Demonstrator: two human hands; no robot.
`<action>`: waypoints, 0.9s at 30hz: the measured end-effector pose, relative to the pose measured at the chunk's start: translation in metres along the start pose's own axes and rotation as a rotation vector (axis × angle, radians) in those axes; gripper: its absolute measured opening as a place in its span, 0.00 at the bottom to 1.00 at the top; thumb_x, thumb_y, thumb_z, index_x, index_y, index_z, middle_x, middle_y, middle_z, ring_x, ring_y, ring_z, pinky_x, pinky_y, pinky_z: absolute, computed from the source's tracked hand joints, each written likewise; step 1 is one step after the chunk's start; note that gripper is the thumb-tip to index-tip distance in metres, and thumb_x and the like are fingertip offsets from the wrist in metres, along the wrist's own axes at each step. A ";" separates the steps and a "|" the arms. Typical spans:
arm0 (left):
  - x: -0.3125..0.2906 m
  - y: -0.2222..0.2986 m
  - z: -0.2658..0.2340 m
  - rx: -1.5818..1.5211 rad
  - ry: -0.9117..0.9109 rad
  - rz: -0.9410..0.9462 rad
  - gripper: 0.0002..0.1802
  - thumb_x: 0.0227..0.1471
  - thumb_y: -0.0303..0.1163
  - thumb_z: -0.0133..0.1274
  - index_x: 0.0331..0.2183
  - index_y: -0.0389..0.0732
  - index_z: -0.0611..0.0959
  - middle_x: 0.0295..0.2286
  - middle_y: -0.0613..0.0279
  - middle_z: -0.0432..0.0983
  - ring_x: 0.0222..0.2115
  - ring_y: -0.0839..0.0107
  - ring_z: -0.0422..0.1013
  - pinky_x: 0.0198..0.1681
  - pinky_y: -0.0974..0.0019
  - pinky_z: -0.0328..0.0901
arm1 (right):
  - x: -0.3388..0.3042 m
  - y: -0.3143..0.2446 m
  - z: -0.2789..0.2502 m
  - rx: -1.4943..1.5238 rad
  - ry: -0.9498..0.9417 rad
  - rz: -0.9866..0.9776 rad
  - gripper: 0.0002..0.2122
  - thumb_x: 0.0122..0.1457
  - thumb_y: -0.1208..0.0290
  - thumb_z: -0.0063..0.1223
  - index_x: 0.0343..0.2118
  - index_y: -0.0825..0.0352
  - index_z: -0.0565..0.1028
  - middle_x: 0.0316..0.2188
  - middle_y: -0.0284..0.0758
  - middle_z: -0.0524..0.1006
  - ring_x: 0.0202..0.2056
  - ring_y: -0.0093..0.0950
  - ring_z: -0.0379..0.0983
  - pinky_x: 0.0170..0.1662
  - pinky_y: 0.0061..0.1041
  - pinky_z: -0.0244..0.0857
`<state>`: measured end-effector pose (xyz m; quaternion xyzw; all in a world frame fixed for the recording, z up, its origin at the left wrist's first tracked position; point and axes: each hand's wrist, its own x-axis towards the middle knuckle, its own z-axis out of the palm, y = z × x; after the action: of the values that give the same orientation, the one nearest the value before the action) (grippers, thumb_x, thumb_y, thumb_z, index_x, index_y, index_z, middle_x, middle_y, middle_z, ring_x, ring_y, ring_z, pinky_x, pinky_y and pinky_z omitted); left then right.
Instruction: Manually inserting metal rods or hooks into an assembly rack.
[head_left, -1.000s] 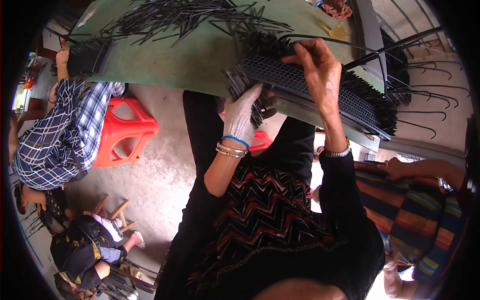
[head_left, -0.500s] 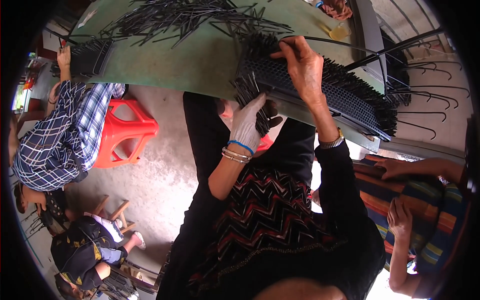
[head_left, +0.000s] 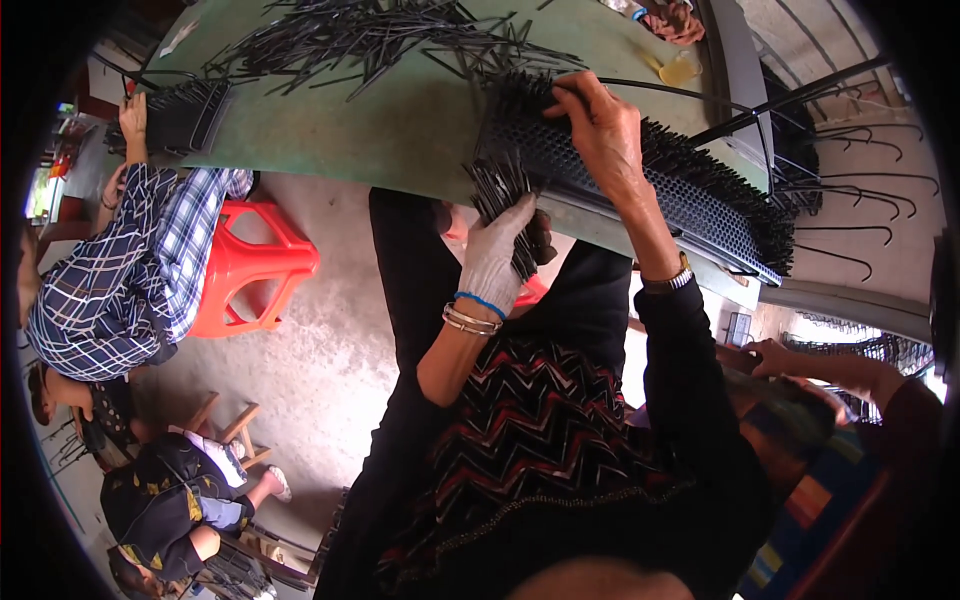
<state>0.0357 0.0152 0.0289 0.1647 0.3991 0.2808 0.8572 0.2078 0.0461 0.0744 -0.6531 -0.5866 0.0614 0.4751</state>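
My left hand (head_left: 495,250), in a white knit glove with dark fingers, is closed round a bundle of thin black sticks (head_left: 498,190). It is just off the table's front edge. My bare right hand (head_left: 607,130) is over a long black perforated panel (head_left: 690,215), its thumb and forefinger pinched together at the panel's far edge. Whatever is in the pinch is too small to make out. Many black sticks (head_left: 700,165) stand up thickly along the far side of the panel, and more crowd its left end.
A loose heap of black sticks (head_left: 370,40) lies on the green table (head_left: 330,130). Black metal rods and hooks (head_left: 850,235) jut out at the right. People are at work on the left; a red stool (head_left: 260,270) stands there. Another person's arm (head_left: 850,370) is at the right.
My right hand has shifted slightly left along the panel, still pinched. My left hand keeps the bundle almost in place. The person at the right has moved, their striped clothing shifting lower.
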 end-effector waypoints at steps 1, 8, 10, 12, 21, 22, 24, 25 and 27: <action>0.000 0.001 0.001 0.000 0.005 -0.004 0.08 0.55 0.34 0.55 0.34 0.41 0.80 0.22 0.62 0.76 0.20 0.72 0.73 0.22 0.66 0.71 | 0.002 0.002 -0.002 -0.099 0.008 -0.050 0.05 0.58 0.77 0.52 0.37 0.68 0.75 0.26 0.36 0.80 0.28 0.22 0.78 0.31 0.20 0.68; -0.001 0.004 -0.005 -0.049 -0.041 0.083 0.09 0.55 0.36 0.56 0.33 0.41 0.80 0.22 0.63 0.77 0.19 0.72 0.73 0.20 0.68 0.69 | 0.011 0.001 -0.004 -0.218 -0.213 -0.270 0.06 0.56 0.73 0.56 0.37 0.64 0.77 0.27 0.34 0.79 0.31 0.30 0.75 0.38 0.27 0.68; -0.002 0.004 -0.004 -0.073 -0.012 0.022 0.09 0.55 0.36 0.56 0.34 0.40 0.80 0.22 0.62 0.76 0.19 0.72 0.73 0.20 0.67 0.69 | 0.008 0.003 0.001 -0.256 -0.229 -0.242 0.06 0.54 0.72 0.57 0.35 0.62 0.78 0.28 0.33 0.77 0.32 0.33 0.72 0.38 0.30 0.67; 0.006 0.004 -0.011 -0.054 -0.009 0.013 0.09 0.55 0.36 0.56 0.34 0.40 0.81 0.22 0.62 0.76 0.19 0.71 0.73 0.20 0.67 0.69 | 0.007 0.004 0.004 -0.307 -0.098 -0.283 0.05 0.53 0.71 0.58 0.33 0.61 0.79 0.31 0.31 0.76 0.33 0.33 0.72 0.37 0.29 0.67; 0.002 0.007 -0.003 -0.046 -0.026 0.028 0.09 0.55 0.34 0.55 0.35 0.39 0.81 0.24 0.59 0.78 0.19 0.71 0.73 0.20 0.68 0.70 | -0.007 0.003 0.007 -0.414 0.011 -0.246 0.10 0.54 0.70 0.59 0.39 0.61 0.80 0.31 0.33 0.75 0.33 0.30 0.72 0.36 0.25 0.66; 0.001 0.008 -0.004 -0.052 -0.044 0.034 0.10 0.55 0.34 0.55 0.36 0.39 0.81 0.24 0.59 0.78 0.20 0.71 0.74 0.20 0.68 0.70 | -0.010 -0.003 0.004 -0.248 0.002 -0.153 0.11 0.54 0.70 0.59 0.41 0.62 0.80 0.30 0.34 0.75 0.32 0.29 0.72 0.35 0.24 0.66; 0.001 0.008 -0.004 -0.055 -0.066 0.034 0.10 0.55 0.34 0.55 0.36 0.39 0.81 0.24 0.59 0.78 0.20 0.71 0.74 0.21 0.69 0.70 | -0.016 -0.012 -0.006 -0.126 -0.093 0.024 0.13 0.55 0.69 0.59 0.43 0.66 0.78 0.27 0.35 0.76 0.30 0.25 0.72 0.36 0.23 0.66; 0.001 0.009 -0.004 -0.044 -0.091 0.032 0.10 0.55 0.34 0.55 0.36 0.39 0.81 0.24 0.59 0.78 0.20 0.71 0.74 0.21 0.68 0.70 | -0.019 -0.013 -0.011 0.049 -0.300 0.173 0.14 0.56 0.68 0.59 0.43 0.68 0.77 0.26 0.34 0.76 0.29 0.23 0.71 0.36 0.23 0.66; 0.001 0.008 0.000 -0.029 -0.121 0.025 0.10 0.55 0.34 0.55 0.37 0.39 0.80 0.24 0.59 0.78 0.21 0.70 0.74 0.21 0.68 0.71 | -0.027 -0.016 -0.016 0.197 -0.544 0.277 0.12 0.59 0.69 0.56 0.41 0.72 0.76 0.25 0.30 0.76 0.27 0.18 0.69 0.34 0.20 0.66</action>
<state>0.0335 0.0222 0.0328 0.1739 0.3407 0.2867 0.8784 0.1989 0.0129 0.0812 -0.6372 -0.5887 0.3545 0.3488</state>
